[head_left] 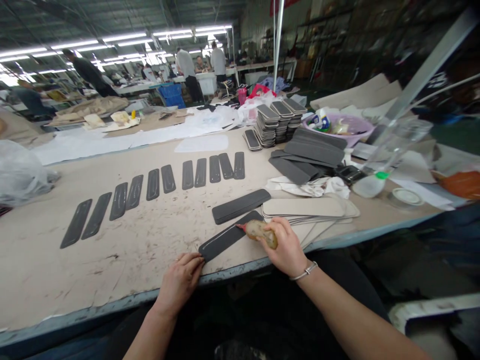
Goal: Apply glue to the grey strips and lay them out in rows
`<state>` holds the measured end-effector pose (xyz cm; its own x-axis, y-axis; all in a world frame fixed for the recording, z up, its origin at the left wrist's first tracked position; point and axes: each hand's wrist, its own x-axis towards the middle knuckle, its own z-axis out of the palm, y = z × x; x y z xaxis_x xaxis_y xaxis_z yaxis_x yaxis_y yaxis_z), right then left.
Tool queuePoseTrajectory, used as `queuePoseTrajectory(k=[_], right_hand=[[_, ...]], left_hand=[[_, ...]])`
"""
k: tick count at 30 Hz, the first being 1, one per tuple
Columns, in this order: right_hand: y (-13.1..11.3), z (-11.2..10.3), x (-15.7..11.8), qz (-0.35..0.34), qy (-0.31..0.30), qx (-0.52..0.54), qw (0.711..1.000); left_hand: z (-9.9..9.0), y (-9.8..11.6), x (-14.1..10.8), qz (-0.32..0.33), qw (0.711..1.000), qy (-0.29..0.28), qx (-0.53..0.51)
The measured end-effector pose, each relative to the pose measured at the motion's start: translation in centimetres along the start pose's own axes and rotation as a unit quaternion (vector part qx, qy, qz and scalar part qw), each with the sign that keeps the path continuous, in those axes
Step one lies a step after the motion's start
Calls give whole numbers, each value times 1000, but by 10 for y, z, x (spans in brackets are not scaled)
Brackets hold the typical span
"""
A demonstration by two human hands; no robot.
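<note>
My right hand [287, 247] is wrapped round a yellowish glue bottle [258, 233] with a red nozzle. Its tip points at a long dark grey strip [225, 241], where a shiny line of glue runs along the upper edge. At the strip's near left end, my left hand [182, 277] pinches the corner against the table. Just behind it lies a short stack of dark strips [240, 206]. Pale beige strips [303, 207] are piled to the right, partly behind my right hand.
Several dark strips with glossy lines [153, 184] lie in a slanting row across the table [150, 260]. Stacked padded pieces [267, 125], loose dark sheets [311, 152], a purple basin [360, 131] and a green-capped bottle [369, 185] stand at right. People work in the background.
</note>
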<state>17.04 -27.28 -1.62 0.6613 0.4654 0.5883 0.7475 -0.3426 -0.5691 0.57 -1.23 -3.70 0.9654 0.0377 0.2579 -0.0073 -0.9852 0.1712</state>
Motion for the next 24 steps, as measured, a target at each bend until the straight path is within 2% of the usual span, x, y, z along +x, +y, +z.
queuePoseTrajectory(k=[7, 13, 18, 24], right_hand=[[21, -16, 6, 44, 50, -84, 994], [21, -20, 8, 55, 75, -114, 989], [2, -15, 9, -1, 98, -43, 994], [-35, 15, 4, -15, 2, 97, 995]], left_hand=[[0, -2, 2, 3, 1000, -6, 0], [0, -2, 3, 10, 1000, -3, -1], [-3, 2, 2, -6, 1000, -13, 4], [-6, 5, 3, -21, 999, -25, -18]])
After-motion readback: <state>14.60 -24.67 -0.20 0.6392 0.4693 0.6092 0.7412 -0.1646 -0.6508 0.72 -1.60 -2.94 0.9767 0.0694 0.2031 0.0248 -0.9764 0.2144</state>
